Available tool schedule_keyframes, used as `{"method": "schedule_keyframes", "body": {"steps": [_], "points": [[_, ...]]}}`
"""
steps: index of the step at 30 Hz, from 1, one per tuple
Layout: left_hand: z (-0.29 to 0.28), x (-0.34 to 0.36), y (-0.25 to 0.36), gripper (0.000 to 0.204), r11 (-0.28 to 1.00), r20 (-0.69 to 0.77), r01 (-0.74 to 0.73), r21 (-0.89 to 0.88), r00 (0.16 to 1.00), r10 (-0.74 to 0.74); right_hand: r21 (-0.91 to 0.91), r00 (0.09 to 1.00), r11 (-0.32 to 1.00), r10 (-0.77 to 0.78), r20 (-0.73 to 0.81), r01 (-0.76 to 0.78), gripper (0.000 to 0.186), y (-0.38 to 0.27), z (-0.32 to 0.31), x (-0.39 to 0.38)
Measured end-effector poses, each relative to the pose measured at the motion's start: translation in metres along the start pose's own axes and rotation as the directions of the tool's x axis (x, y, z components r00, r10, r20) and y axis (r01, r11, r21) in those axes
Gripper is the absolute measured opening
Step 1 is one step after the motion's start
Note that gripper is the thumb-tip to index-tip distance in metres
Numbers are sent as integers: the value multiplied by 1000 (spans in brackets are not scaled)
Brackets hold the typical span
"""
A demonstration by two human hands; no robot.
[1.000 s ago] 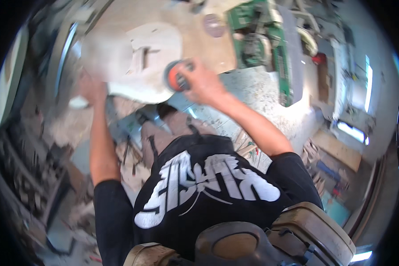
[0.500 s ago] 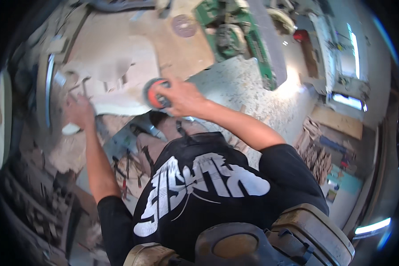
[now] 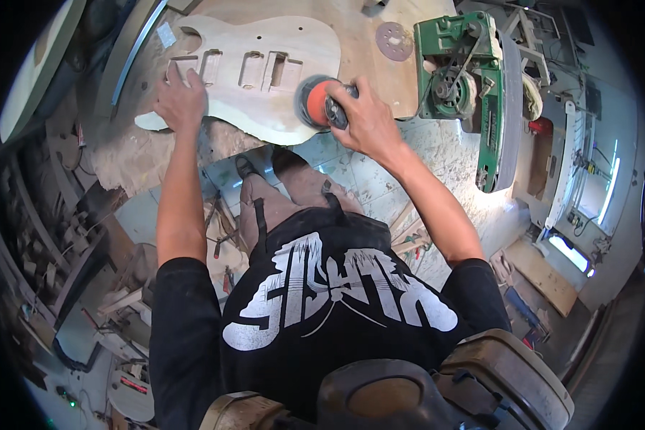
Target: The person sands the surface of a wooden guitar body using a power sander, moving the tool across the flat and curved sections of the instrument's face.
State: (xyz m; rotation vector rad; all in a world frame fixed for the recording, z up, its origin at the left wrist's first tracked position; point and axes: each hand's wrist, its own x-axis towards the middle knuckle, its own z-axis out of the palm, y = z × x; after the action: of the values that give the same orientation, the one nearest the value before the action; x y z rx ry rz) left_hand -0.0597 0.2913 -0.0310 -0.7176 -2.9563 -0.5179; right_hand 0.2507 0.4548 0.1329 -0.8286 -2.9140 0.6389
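Observation:
A pale wooden electric guitar body point(image 3: 272, 109) with several routed pockets lies flat on a plywood bench top point(image 3: 374, 63). My left hand point(image 3: 181, 99) rests on its left end, near the neck pocket, fingers spread and pressing flat with nothing gripped. My right hand point(image 3: 371, 120) is wrapped round an orange and black orbital sander point(image 3: 319, 102). The sander's round pad sits on the rounded right end of the body, at the near edge; its underside is hidden.
A green belt-sanding machine point(image 3: 448, 89) stands at the bench's right side. A brown perforated sanding disc point(image 3: 394, 41) lies on the far part of the bench. Left of the body runs a long metal-edged piece point(image 3: 132, 54). Hand tools lie on the floor below.
The whole view has shifted, so bench and guitar body now appear higher and further right, with less blur. My right hand still holds the sander at the body's right end; my left stays at the other.

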Motion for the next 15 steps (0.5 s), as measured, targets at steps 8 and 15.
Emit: {"method": "schedule_keyframes", "body": {"steps": [8,15], "points": [[-1,2,2,61,1000,11,0,-17,1000,0,-64,996,998,0,-88,-5,68,23,-10,29],[0,2,0,60,1000,17,14,-16,1000,-13,-4,990,995,-94,104,95,65,-5,0,-29]]}}
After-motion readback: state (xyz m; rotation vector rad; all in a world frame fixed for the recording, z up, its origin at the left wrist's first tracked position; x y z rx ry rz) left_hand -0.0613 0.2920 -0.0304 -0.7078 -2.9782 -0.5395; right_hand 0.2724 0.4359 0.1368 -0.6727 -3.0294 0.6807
